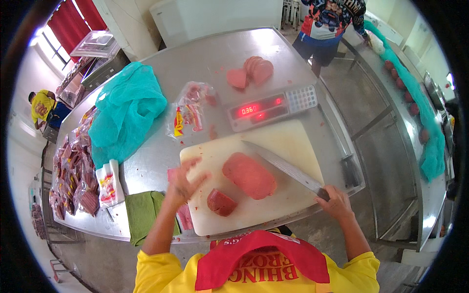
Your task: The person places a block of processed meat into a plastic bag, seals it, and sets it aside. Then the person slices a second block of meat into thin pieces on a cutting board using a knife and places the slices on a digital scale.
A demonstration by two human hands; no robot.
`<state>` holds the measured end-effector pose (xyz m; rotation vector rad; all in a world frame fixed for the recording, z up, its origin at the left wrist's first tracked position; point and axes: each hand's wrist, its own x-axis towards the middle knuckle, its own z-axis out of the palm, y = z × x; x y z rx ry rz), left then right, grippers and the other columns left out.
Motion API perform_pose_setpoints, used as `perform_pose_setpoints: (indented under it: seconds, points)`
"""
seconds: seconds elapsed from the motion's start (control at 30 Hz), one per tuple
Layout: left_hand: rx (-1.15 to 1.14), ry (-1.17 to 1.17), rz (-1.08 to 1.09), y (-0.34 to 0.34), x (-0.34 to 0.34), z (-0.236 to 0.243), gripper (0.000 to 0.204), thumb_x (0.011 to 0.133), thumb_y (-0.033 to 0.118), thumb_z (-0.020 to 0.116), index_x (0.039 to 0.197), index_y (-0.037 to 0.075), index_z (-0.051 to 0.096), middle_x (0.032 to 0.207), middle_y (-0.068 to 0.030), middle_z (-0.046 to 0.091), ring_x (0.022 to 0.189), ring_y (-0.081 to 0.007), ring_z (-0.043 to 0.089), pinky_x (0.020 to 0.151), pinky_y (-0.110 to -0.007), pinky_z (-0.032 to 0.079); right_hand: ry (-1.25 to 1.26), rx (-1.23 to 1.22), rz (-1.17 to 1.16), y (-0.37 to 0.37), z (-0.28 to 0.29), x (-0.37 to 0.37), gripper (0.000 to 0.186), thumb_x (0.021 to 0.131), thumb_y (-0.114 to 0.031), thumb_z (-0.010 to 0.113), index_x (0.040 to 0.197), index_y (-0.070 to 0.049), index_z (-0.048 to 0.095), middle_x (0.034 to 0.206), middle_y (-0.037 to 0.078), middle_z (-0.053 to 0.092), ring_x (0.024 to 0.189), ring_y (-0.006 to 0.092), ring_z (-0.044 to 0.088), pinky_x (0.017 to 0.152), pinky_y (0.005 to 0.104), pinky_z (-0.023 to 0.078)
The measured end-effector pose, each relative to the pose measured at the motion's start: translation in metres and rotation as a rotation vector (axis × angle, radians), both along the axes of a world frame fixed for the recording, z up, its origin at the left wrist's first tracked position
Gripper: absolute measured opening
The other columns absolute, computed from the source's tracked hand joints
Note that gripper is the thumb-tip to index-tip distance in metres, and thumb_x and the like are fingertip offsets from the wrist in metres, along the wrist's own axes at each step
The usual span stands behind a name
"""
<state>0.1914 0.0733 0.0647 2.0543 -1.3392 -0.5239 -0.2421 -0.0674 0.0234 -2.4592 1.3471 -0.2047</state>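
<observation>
My right hand grips the dark handle of a long knife, its blade slanting up and left across the white cutting board. Left of the blade lies a large pink block of processed meat. A smaller darker end piece sits nearer to me on the board. Over the board's left edge hovers my left hand, fingers spread and holding nothing. Beyond the board, a digital scale shows lit red digits. Several pink meat slices lie behind it, apparently on the scale's platform.
A clear printed bag lies left of the scale. Teal netting, packed meat, white printed bags and a green cloth cover the left side. One person stands far right, another far left.
</observation>
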Motion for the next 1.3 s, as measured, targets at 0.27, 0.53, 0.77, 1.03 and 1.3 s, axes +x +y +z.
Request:
perform_pose_setpoints:
  seconds: [0.27,0.53,0.77,1.03,1.3]
  points:
    - [-0.304,-0.193,0.037,-0.084,-0.023,0.047,0.030,0.080,0.019,0.072,0.105,0.005,0.064,0.096,-0.0137,0.068,0.089,-0.0258,0.064,0.080,-0.036,0.049,0.067,0.290,-0.111,0.009,0.021,0.002,0.029,0.085,-0.029,0.065,0.095,-0.005,0.054,0.089,0.019,0.064,0.081,0.0384,0.063,0.067,0.0460,0.050]
    - [-0.392,-0.250,0.094,0.045,-0.037,-0.023,0.026,0.070,0.005,0.075,0.093,0.004,0.062,0.089,-0.0110,0.064,0.081,-0.0254,0.060,0.074,-0.035,0.049,-0.003,0.567,-0.278,0.076,0.064,-0.005,0.035,0.090,-0.036,0.058,0.100,-0.003,0.055,0.083,0.021,0.065,0.079,0.0395,0.065,0.065,0.0454,0.050]
    - [-0.492,-0.261,-0.121,0.051,-0.062,-0.059,0.026,0.067,0.009,0.073,0.088,0.002,0.061,0.086,-0.0138,0.059,0.082,-0.0273,0.055,0.076,-0.036,0.043,0.157,0.585,0.107,0.101,0.078,0.062,0.041,0.091,-0.041,0.054,0.102,-0.002,0.052,0.089,0.022,0.062,0.078,0.0412,0.062,0.066,0.0493,0.049]
    - [-0.450,-0.269,-0.235,0.039,-0.054,-0.079,0.034,0.061,0.009,0.073,0.091,0.003,0.059,0.087,-0.0110,0.058,0.080,-0.0274,0.053,0.074,-0.037,0.042,0.289,0.587,0.140,0.112,0.087,0.070,0.039,0.092,-0.041,0.052,0.096,-0.003,0.050,0.087,0.020,0.062,0.075,0.0394,0.063,0.064,0.0485,0.050]
    - [-0.501,-0.254,-0.213,0.041,-0.055,-0.085,0.031,0.065,0.011,0.070,0.092,0.002,0.057,0.091,-0.0149,0.060,0.082,-0.0307,0.054,0.077,-0.039,0.043,0.401,0.778,0.169,0.091,0.100,0.075,0.038,0.093,-0.040,0.050,0.095,-0.002,0.049,0.090,0.021,0.062,0.077,0.0399,0.063,0.065,0.0472,0.051]
